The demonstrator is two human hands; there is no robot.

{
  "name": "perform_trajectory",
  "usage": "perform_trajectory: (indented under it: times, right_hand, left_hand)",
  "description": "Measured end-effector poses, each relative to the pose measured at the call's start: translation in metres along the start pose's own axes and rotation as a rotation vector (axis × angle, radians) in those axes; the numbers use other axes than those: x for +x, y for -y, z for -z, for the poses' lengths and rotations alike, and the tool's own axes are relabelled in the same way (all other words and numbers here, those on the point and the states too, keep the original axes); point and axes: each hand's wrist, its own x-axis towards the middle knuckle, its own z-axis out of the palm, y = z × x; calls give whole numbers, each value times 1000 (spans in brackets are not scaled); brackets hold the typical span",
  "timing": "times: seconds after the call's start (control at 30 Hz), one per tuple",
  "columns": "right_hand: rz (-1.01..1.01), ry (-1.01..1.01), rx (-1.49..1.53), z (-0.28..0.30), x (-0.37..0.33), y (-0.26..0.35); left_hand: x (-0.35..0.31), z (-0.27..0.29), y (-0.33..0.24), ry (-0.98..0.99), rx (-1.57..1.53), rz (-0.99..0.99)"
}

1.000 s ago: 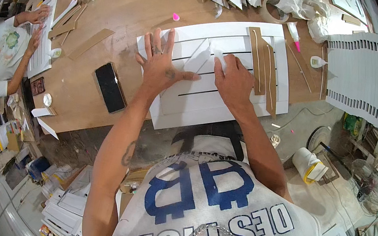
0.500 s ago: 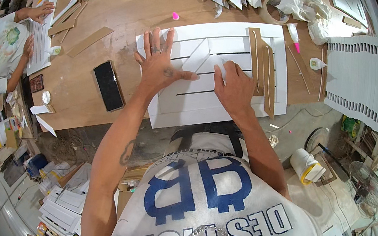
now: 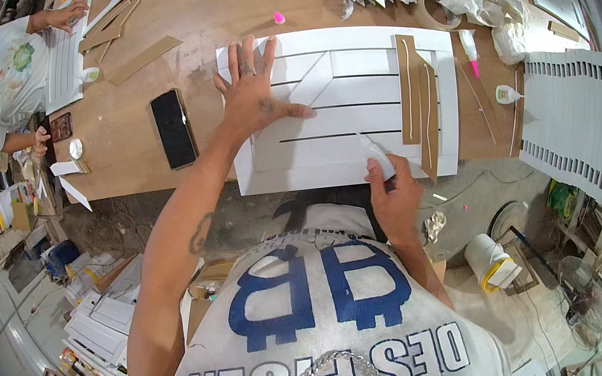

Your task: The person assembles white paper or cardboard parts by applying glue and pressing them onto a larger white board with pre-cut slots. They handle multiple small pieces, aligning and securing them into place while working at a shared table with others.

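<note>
A white panel (image 3: 335, 170) with dark slots lies across the table in front of me. My left hand (image 3: 252, 95) rests flat on its left part, fingers spread, the thumb at a loose white piece with a pointed end (image 3: 314, 81). By the panel's near edge, my right hand (image 3: 399, 195) grips a white squeeze bottle (image 3: 379, 157) whose narrow tip points at a slot; the fingers hide part of it. Two brown strips (image 3: 407, 87) with white lines along them lie on the panel's right part.
A phone (image 3: 174, 128) lies left of the panel, a pink cap (image 3: 279, 18) beyond it. A pink-tipped bottle (image 3: 469, 53), a white bottle (image 3: 507, 94) and stacked white panels (image 3: 594, 127) are at right. Another person (image 3: 11, 71) works at far left. A fan (image 3: 584, 296) stands lower right.
My right hand has moved toward me and slightly right, off the panel's middle, with the squeeze bottle now plainer to see. My left hand has barely moved. The other person's nearer hand has shifted toward the near side.
</note>
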Motion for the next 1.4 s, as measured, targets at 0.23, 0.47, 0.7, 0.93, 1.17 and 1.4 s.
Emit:
perform_trajectory:
  times: [0.23, 0.47, 0.7, 0.93, 1.17, 1.4]
  right_hand:
    - [287, -48, -163, -5, -22, 6]
    - [394, -99, -278, -14, -18, 4]
    - [426, -55, -325, -15, -15, 11]
    - [454, -56, -334, -11, -22, 12]
    - [350, -25, -317, 0, -29, 15]
    - [-223, -361, 469, 68, 2, -21]
  left_hand:
    - [0, -2, 1, -22, 13, -20]
    - [0, -5, 3, -18, 17, -22]
    - [1, -4, 2, -4, 8, -4]
    - [2, -3, 2, -15, 11, 1]
    - [3, -11, 12, -84, -54, -89]
    - [-2, -3, 2, -38, -5, -24]
